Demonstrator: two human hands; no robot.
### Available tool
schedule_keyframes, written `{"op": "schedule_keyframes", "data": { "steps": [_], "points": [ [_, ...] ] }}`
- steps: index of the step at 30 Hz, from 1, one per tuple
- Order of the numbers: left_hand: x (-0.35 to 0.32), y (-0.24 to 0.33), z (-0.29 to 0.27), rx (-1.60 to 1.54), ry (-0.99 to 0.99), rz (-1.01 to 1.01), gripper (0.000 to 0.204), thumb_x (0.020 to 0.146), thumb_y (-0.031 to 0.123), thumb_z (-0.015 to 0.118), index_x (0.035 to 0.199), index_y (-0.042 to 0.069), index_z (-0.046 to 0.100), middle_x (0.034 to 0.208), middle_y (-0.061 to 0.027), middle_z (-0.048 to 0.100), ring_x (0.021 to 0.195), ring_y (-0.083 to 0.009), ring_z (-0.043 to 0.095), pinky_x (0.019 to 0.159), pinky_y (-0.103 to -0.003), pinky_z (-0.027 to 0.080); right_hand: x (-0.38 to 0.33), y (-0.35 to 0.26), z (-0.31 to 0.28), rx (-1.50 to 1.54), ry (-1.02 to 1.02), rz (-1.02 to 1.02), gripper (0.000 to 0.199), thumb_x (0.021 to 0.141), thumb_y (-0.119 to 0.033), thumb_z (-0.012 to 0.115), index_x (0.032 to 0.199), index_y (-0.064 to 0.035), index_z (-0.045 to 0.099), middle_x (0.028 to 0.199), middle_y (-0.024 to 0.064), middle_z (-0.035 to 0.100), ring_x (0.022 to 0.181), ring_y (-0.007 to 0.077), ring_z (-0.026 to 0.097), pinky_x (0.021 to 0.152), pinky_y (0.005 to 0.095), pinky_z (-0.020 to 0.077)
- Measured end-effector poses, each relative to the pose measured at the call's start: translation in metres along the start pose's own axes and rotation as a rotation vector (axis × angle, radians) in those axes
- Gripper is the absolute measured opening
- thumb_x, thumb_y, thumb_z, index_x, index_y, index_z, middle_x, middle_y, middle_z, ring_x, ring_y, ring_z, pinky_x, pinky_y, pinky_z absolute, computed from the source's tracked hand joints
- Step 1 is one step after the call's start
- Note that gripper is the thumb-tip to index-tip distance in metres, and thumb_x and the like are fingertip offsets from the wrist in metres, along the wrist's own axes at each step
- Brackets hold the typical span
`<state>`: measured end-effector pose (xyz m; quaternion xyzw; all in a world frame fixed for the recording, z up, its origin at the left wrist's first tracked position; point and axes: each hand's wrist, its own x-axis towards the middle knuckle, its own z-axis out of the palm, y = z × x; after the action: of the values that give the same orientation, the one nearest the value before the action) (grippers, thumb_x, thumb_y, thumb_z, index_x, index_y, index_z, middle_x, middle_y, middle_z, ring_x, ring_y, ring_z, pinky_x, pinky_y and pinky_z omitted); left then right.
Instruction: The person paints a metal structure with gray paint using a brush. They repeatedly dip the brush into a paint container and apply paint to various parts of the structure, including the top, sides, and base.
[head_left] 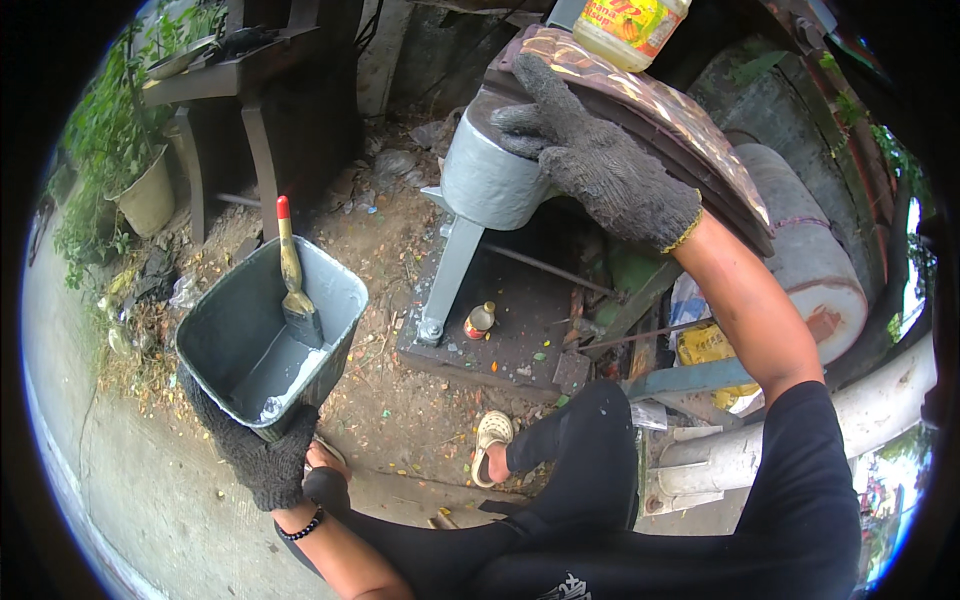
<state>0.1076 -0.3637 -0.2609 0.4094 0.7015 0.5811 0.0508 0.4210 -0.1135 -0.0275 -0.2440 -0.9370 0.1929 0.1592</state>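
Facing upward: a dark-grey plastic bucket [232, 325] with a rounded-square mouth is at the person's left, its inside coated grey, with pale wet patches low on the wall and at the near corner.
Brush: a flat paintbrush [290, 265] with a worn yellowish wooden handle and a red tip leans inside, bristles down, grey over the bristles.
Painted piece: a squat cylinder [490, 185] in fresh-looking light grey sits ahead, right of the bucket, over a slanting leg of the same grey [452, 285].
Left hand: the left hand [262, 455], in a dark knitted glove, clasps the bucket from its near side and underneath; some fingers are hidden behind the wall.
Right hand: the right hand [610, 170], gloved alike, reaches forward palm down with fingers spread over the cylinder's top and the stack's edge; how firmly it presses, one cannot tell.
Gap: littered brown dirt [385, 300] lies between the bucket and the leg, whose foot meets a dark flat slab [545, 310].
On the slab: a small red-and-gold container [479, 321] stands just right of the leg's foot.
Right edge: a brown stack with a patterned top [660, 105] crowds the right hand; a labelled clear jar [625, 35] is at its far edge, and a grey drum [800, 240] lies beyond.
Far left: a whitish plant pot [147, 195] stands well apart from the bucket.
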Motion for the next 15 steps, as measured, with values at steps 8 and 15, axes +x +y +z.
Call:
{"op": "schedule_keyframes", "data": {
  "steps": [8, 15],
  "points": [
    [-0.002, -0.001, -0.001, 0.025, -0.018, 0.017, 0.141, 0.053, 0.035, 0.101, 0.168, 0.004, 0.026, 0.168, -0.025, 0.036, 0.154, -0.0405, 0.039, 0.127, -0.05, 0.034, -0.013, 0.008, -0.007, 0.033, 0.034, 0.071, 0.091, 0.104, -0.027, 0.07, 0.174, -0.0095, 0.014, 0.154, 0.0189, 0.056, 0.137, 0.0257, 0.057, 0.118, 0.0382, 0.0455],
    [0.002, 0.013, -0.002, 0.0, -0.034, 0.016, 0.14, 0.055, 0.035, 0.1, 0.169, 0.003, 0.025, 0.168, -0.0252, 0.035, 0.155, -0.0405, 0.039, 0.127, -0.05, 0.033, -0.031, -0.015, -0.019, -0.165, 0.176, 0.121, 0.091, 0.105, -0.039, 0.068, 0.173, -0.0077, 0.016, 0.148, 0.0146, 0.059, 0.132, 0.0235, 0.059, 0.115, 0.0391, 0.0477]
  ]
}}
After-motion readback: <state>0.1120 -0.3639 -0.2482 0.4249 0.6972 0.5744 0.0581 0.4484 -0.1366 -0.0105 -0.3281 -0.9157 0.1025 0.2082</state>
